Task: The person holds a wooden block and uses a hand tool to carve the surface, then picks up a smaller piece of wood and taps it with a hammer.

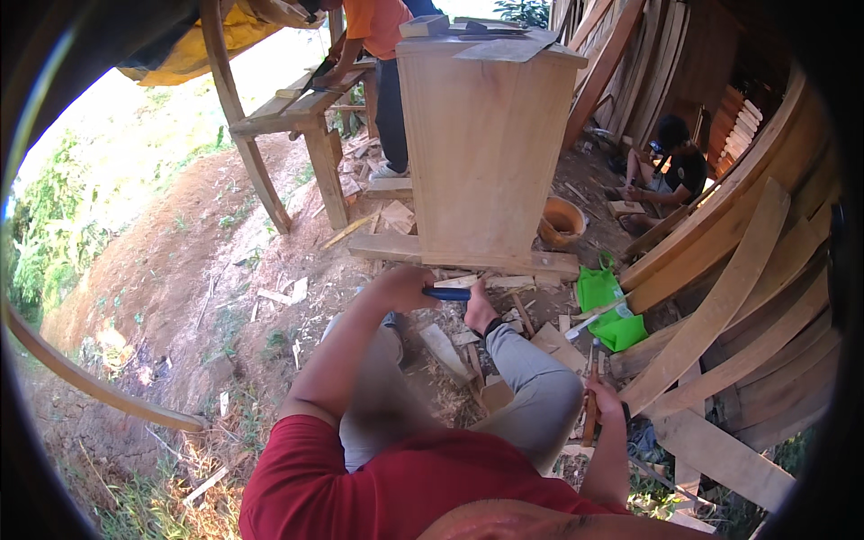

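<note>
Seated worker grips a blue handle and a slim wooden-handled tool outdoors

A person in a red shirt point(387, 486) sits with knees bent among wood scraps. The left hand point(405, 288) is reached forward, fingers wrapped round one end of a blue handle point(450, 293), in front of a tall wooden cabinet point(481, 162). The handle's other end meets the wearer's bare right foot point(480, 310), which probably braces it. The right hand point(607, 400) is low at the right, fingers closed around a slim tool point(589, 427) standing nearly upright, perhaps so its tip stays clear of the leg; what kind of tool is unclear.

Two boards lie beneath the cabinet, seemingly to lift it off the soil. Counted: one cabinet, one workbench point(297, 117), one orange bucket point(558, 237), one bright green bag point(621, 333). Two other people are near: one in orange point(373, 31) bending at the bench, one in black point(688, 171) seated at the right. The leaning planks point(720, 315) overlap too much to count
</note>
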A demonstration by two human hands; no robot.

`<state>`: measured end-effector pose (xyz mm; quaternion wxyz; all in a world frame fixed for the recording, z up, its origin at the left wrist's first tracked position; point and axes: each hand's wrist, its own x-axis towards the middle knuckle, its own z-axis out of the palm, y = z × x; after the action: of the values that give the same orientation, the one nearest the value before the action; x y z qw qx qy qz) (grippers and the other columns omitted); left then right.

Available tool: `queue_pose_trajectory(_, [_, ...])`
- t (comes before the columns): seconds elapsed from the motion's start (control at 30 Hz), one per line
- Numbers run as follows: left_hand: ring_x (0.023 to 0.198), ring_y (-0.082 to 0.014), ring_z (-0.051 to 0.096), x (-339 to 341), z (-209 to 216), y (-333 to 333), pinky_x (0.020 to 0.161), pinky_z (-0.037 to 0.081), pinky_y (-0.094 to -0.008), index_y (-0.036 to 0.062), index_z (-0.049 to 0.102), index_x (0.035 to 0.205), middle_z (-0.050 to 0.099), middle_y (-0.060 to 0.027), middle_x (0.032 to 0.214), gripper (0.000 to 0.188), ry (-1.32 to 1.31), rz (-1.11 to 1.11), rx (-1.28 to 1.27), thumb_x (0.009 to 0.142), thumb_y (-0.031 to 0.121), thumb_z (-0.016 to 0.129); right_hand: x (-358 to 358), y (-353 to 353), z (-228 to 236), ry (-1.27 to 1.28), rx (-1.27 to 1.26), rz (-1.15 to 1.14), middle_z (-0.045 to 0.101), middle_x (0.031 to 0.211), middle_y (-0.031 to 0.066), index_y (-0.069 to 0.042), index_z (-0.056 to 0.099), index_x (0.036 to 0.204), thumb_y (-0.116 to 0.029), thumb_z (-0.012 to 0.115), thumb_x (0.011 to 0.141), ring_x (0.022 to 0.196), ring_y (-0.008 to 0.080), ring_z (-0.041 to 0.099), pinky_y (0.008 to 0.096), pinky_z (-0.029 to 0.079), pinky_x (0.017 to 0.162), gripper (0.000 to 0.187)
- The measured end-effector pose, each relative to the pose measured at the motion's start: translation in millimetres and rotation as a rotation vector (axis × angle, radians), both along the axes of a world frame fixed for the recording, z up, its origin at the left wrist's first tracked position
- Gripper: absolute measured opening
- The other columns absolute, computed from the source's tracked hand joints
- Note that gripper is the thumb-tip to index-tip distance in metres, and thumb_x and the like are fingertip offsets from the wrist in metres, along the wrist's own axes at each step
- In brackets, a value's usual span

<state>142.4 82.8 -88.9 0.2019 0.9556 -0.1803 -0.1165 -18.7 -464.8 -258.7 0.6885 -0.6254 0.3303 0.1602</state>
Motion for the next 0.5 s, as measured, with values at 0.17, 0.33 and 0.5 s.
queue_pose_trajectory(0.17, [0.095,-0.036,0.071,45.0,-12.7,-51.4,0.082,0.054,-0.0481,0.0058,0.072,0.103,0.073,-0.0179,0.097,0.048,0.146,-0.124,0.095,0.085,0.05,0.079,3.0,-116.6,-129.3,0.339,-0.594,0.358,0.065,0.072,0.0116,-0.002,0.067,0.098,-0.021,0.067,0.093,0.06,0.0251,0.066,0.046,0.054,0.054,0.019])
queue_pose_trajectory(0.33, [0.093,-0.0383,0.073,43.6,-39.9,-72.2,0.083,0.057,-0.0491,0.0041,0.074,0.095,0.074,-0.019,0.092,0.048,0.036,-0.34,0.046,0.085,0.051,0.075,-41.2,-168.4,-209.2,0.461,-0.736,0.433,0.075,0.095,0.0167,-0.003,0.074,0.111,-0.027,0.065,0.099,0.081,0.028,0.074,0.0447,0.057,0.07,0.029])
queue_pose_trajectory(0.5, [0.089,-0.0256,0.076,17.2,-70.2,-70.1,0.074,0.059,-0.0422,0.0136,0.08,0.098,0.078,-0.0091,0.091,0.042,0.24,-0.379,0.22,0.091,0.053,0.067,8.5,-85.8,-153.5,0.686,-0.321,0.423,0.076,0.123,0.0129,-0.003,0.075,0.118,-0.031,0.065,0.1,0.098,0.0288,0.074,0.0468,0.058,0.084,0.035])
